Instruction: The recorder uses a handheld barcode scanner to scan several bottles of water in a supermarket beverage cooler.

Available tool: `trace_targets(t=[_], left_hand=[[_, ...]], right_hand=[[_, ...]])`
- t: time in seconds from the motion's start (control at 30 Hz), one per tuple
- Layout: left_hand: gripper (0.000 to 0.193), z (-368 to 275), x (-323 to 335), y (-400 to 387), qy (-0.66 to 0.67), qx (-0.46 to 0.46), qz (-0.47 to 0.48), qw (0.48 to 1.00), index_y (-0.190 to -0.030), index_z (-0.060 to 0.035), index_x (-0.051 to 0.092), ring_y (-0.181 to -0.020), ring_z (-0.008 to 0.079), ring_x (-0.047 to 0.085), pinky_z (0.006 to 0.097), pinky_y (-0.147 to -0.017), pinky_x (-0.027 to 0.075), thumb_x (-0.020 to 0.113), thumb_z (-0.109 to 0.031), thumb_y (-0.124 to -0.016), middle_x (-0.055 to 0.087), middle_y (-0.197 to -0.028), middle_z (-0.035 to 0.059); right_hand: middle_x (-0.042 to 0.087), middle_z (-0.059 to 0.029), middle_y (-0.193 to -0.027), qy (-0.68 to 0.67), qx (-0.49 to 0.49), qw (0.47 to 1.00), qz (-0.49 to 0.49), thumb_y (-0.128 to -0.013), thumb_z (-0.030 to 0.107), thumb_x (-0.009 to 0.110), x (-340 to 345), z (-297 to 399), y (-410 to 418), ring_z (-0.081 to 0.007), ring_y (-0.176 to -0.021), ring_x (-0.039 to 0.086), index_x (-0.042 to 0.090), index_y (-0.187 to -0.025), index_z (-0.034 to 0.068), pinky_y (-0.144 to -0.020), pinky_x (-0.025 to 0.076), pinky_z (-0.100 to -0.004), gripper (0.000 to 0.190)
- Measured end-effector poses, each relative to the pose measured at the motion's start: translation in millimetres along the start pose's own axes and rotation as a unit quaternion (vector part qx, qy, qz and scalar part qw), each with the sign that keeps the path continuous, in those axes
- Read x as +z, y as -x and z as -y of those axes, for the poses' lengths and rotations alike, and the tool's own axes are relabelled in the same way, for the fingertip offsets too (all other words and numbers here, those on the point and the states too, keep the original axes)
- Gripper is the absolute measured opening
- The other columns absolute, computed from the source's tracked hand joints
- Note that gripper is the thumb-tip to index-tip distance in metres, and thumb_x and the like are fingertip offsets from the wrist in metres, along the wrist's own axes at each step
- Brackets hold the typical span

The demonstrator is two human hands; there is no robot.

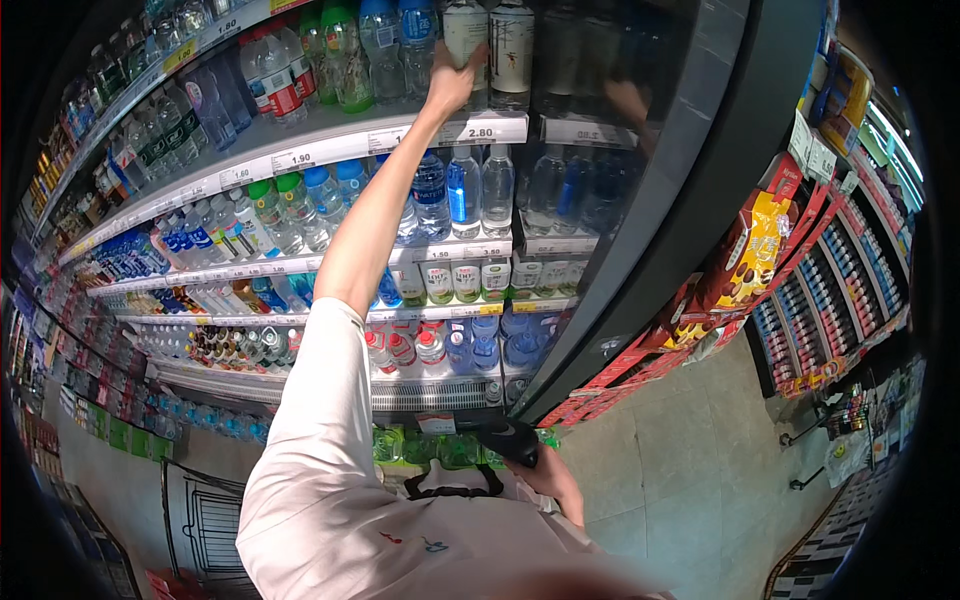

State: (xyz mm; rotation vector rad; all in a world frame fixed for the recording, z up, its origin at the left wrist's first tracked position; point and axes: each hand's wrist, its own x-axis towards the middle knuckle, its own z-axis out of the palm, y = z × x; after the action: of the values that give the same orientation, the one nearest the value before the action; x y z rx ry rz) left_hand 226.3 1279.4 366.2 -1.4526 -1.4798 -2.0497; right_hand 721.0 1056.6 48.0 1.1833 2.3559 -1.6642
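At the top of the view my left hand [451, 81] reaches to an upper shelf. Its thumb and fingers grip a clear bottle with a cream label [465, 34] from both sides. A matching bottle with a tree pattern [511, 52] stands just right of it. Blue-capped water bottles [418, 49] are on its left. Low in front of my body, my right hand [551, 476] is closed around a black handheld device [512, 441]; the grip is partly hidden.
Shelf edges with price tags [480, 133] run below the bottles. A reflective dark side panel [600, 97] bounds the shelves at right. Snack packs [754, 247] hang beyond it. Green-topped bottles [457, 450] stand near the floor, and a wire rack [214, 525] is at lower left.
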Motion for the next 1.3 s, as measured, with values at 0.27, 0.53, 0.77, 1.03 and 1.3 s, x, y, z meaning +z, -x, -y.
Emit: trace_targets(t=[0.27,0.53,0.77,1.03,1.3], left_hand=[[0.071,-15.2,-35.3,41.8,-0.172,-0.002,0.089,0.981,-0.134,0.0031,0.051,-0.114,0.0311,0.063,0.0386,-0.093,0.051,0.078,-0.04,-0.084,0.063,-0.123,0.0249],[0.046,-74.8,-130.2,311.0,-0.106,-0.117,-0.049,0.986,-0.132,0.0031,0.051,-0.111,0.0208,0.064,0.0328,-0.09,0.054,0.07,-0.01,-0.091,0.064,-0.117,0.0145],[0.034,-96.9,-247.6,611.8,-0.164,-0.432,-0.077,0.884,-0.124,-0.0023,0.056,-0.089,0.0245,0.069,0.0362,-0.078,0.055,0.062,-0.004,-0.091,0.069,-0.096,0.0119],[0.029,-249.4,-323.1,848.2,-0.424,-0.514,-0.267,0.696,-0.118,-0.0042,0.057,-0.084,0.031,0.07,0.041,-0.074,0.054,0.063,-0.014,-0.092,0.069,-0.088,0.0119],[0.062,-289.3,-390.1,1044.0,-0.394,-0.75,-0.346,0.405,-0.121,0.0012,0.05,-0.096,0.0409,0.068,0.0487,-0.085,0.054,0.075,-0.039,-0.082,0.07,-0.098,0.0222]], right_hand=[[0.07,-0.0047,-0.075,0.042,-0.069,0.997,-0.018,-0.086,0.029,0.077,14.4,-4.8,-0.4,-0.013,-0.069,0.064,0.07,-0.096,0.004,-0.066,0.051,-0.0334,0.029],[0.063,-0.0002,-0.069,-0.032,-0.103,0.993,0.041,-0.086,0.021,0.075,18.4,17.9,5.0,-0.0096,-0.065,0.053,0.07,-0.098,0.002,-0.062,0.047,-0.0327,0.023],[0.058,0.0031,-0.064,0.025,-0.101,0.977,0.186,-0.088,0.016,0.071,46.4,24.7,-24.2,-0.0052,-0.051,0.051,0.068,-0.091,0.004,-0.045,0.04,-0.0249,0.013],[0.057,0.0037,-0.062,0.184,-0.022,0.931,0.315,-0.089,0.019,0.075,94.1,85.7,-20.4,-0.005,-0.052,0.046,0.066,-0.09,0.003,-0.049,0.038,-0.0261,0.019],[0.057,0.0023,-0.062,0.263,0.024,0.9,0.347,-0.089,0.016,0.074,131.9,99.2,-15.2,-0.0057,-0.051,0.049,0.065,-0.091,0.002,-0.046,0.039,-0.0258,0.016]])
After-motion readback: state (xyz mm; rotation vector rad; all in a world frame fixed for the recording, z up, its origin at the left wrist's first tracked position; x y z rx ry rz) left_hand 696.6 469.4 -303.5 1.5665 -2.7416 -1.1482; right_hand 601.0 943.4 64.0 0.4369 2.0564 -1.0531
